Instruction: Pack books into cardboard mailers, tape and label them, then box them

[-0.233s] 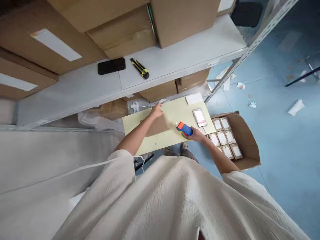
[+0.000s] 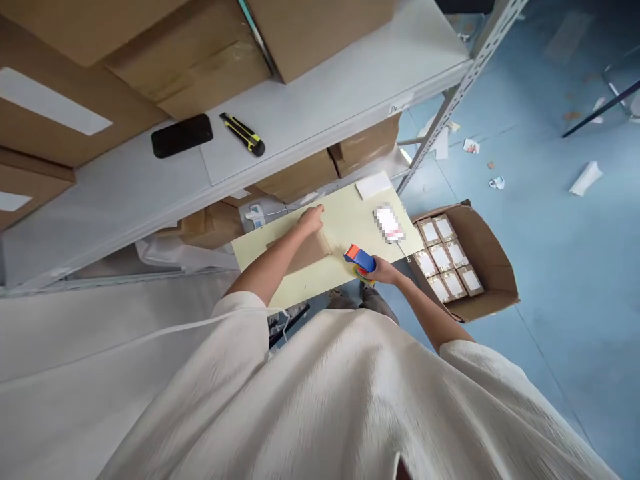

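A flat brown cardboard box (image 2: 305,255) lies on the pale yellow board in front of me, partly hidden by my left forearm. My left hand (image 2: 312,219) grips its far edge with curled fingers. In my right hand (image 2: 384,271) is a blue and orange tape dispenser (image 2: 364,260), its orange end pointing left toward the box's right side. A small gap shows between dispenser and box; whether tape spans it is too fine to tell.
The yellow board (image 2: 280,293) also bears a phone (image 2: 389,223) and a white pad (image 2: 373,185). At right, an open carton (image 2: 493,267) holds several small labelled boxes. A shelf (image 2: 320,100) ahead carries cartons, a black phone (image 2: 182,136) and a utility knife (image 2: 243,134).
My view has shifted a little, so shelf and board sit further left. Both hands keep their holds on the box and the dispenser.
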### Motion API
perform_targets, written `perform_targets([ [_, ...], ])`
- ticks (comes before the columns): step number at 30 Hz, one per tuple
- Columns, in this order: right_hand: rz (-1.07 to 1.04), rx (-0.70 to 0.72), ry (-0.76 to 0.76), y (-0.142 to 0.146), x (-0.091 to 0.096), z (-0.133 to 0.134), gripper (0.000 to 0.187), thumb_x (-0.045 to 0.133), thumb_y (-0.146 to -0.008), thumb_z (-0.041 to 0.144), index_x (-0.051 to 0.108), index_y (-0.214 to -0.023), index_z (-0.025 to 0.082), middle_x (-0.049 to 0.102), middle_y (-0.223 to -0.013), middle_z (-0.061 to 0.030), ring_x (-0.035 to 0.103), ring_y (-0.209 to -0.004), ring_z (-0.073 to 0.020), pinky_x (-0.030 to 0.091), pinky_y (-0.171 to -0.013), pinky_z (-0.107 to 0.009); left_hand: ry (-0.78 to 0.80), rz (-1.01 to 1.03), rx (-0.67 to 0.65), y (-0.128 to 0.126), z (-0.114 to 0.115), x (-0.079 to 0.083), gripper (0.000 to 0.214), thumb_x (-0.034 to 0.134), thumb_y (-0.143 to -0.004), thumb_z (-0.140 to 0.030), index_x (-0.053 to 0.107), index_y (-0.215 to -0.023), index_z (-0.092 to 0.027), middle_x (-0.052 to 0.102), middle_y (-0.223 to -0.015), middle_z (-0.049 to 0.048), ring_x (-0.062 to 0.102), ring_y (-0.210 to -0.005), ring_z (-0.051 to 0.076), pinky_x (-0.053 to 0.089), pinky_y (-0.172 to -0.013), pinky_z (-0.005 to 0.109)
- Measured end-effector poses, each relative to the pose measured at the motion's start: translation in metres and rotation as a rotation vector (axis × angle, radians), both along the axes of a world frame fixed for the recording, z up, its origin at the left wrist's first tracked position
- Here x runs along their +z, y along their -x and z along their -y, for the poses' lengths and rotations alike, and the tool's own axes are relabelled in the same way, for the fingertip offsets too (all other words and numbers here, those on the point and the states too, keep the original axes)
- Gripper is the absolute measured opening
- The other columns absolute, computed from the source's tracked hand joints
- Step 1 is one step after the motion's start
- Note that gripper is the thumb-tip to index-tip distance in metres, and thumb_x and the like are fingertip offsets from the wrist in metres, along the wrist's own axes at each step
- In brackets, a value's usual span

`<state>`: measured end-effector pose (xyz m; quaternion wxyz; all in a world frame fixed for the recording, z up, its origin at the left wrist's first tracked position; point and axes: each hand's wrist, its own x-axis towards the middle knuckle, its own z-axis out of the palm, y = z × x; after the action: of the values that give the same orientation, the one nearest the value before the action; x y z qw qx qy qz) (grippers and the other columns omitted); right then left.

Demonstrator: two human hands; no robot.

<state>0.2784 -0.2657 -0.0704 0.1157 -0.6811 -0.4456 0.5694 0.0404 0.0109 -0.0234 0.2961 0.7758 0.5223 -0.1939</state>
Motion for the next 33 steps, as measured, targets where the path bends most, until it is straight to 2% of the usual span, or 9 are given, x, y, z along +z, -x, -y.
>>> perform_targets([
  [5,-0.138,-0.055,0.092,0.007,-0.005,0.011,0.047,0.094,-0.074,0.038,0.064,-0.107,0.024,0.078,-0.103,-0.0044,0.072,-0.089,-0.0216,0.05,-0.069,-0.028,0.005,-0.232,-0.178,-0.021,0.004,-0.005,0.068,0.075,-0.09,-0.015,0.064,-0.157,-0.026,0.074,-0.151,0.0178,0.069,-0.142,0.036,0.051,-0.118,0.044],
  [11,-0.148,-0.06,0.122,0.017,-0.011,0.019,0.047,0.095,-0.072,0.035,0.066,-0.106,0.024,0.078,-0.101,-0.0041,0.072,-0.089,-0.022,0.05,-0.068,-0.028,0.029,-0.344,-0.45,-0.03,0.011,-0.015,0.064,0.067,-0.09,-0.011,0.066,-0.152,-0.022,0.079,-0.14,0.0201,0.071,-0.138,0.035,0.047,-0.122,0.051],
  [16,-0.182,-0.075,0.146,0.023,-0.015,0.027,0.048,0.094,-0.073,0.032,0.066,-0.111,0.024,0.078,-0.099,-0.0037,0.072,-0.087,-0.0221,0.051,-0.067,-0.028,0.036,-0.39,-0.584,-0.033,0.014,-0.029,0.059,0.066,-0.089,-0.011,0.071,-0.147,-0.021,0.082,-0.132,0.0197,0.074,-0.131,0.034,0.046,-0.121,0.054],
  [21,-0.215,-0.091,0.147,0.029,-0.022,0.034,0.047,0.091,-0.074,0.032,0.066,-0.113,0.024,0.077,-0.1,-0.0029,0.071,-0.085,-0.0208,0.049,-0.064,-0.027,-0.003,-0.362,-0.632,-0.032,0.02,-0.038,0.058,0.074,-0.085,-0.02,0.076,-0.142,-0.02,0.082,-0.127,0.0225,0.07,-0.135,0.041,0.038,-0.122,0.06],
  [24,-0.216,-0.088,0.142,0.032,-0.024,0.035,0.048,0.093,-0.074,0.032,0.067,-0.113,0.023,0.078,-0.102,-0.0045,0.072,-0.087,-0.0217,0.05,-0.065,-0.027,-0.096,-0.317,-0.653,-0.03,0.021,-0.036,0.057,0.076,-0.085,-0.026,0.079,-0.142,-0.018,0.078,-0.138,0.0257,0.063,-0.143,0.044,0.038,-0.122,0.06],
  [26,-0.208,-0.085,0.132,0.032,-0.024,0.035,0.05,0.094,-0.073,0.033,0.067,-0.113,0.023,0.079,-0.103,-0.0053,0.072,-0.089,-0.0228,0.051,-0.066,-0.027,-0.122,-0.273,-0.651,-0.028,0.02,-0.033,0.054,0.074,-0.089,-0.028,0.079,-0.142,-0.018,0.076,-0.146,0.0246,0.062,-0.143,0.042,0.04,-0.121,0.056],
  [30,-0.187,-0.09,0.142,0.032,-0.023,0.036,0.051,0.096,-0.072,0.037,0.067,-0.112,0.023,0.078,-0.102,-0.0047,0.073,-0.089,-0.0236,0.053,-0.068,-0.028,0.061,-0.179,-0.656,-0.017,0.021,-0.024,0.046,0.06,-0.103,-0.04,0.079,-0.143,-0.027,0.08,-0.144,0.012,0.07,-0.132,0.031,0.045,-0.115,0.042],
  [32,-0.198,-0.088,0.161,0.031,-0.022,0.035,0.052,0.097,-0.073,0.038,0.067,-0.113,0.024,0.079,-0.102,-0.0047,0.074,-0.09,-0.0241,0.054,-0.068,-0.029,0.119,-0.157,-0.727,-0.007,0.027,-0.02,0.052,0.066,-0.1,-0.058,0.08,-0.141,-0.031,0.083,-0.14,0.009,0.071,-0.132,0.032,0.043,-0.118,0.042],
  [33,-0.204,-0.086,0.17,0.03,-0.022,0.035,0.052,0.097,-0.073,0.038,0.067,-0.113,0.025,0.079,-0.103,-0.0049,0.074,-0.091,-0.0244,0.054,-0.068,-0.029,0.119,-0.152,-0.771,0.0,0.03,-0.018,0.06,0.072,-0.093,-0.067,0.081,-0.14,-0.031,0.083,-0.139,0.0093,0.07,-0.134,0.034,0.04,-0.122,0.043],
])
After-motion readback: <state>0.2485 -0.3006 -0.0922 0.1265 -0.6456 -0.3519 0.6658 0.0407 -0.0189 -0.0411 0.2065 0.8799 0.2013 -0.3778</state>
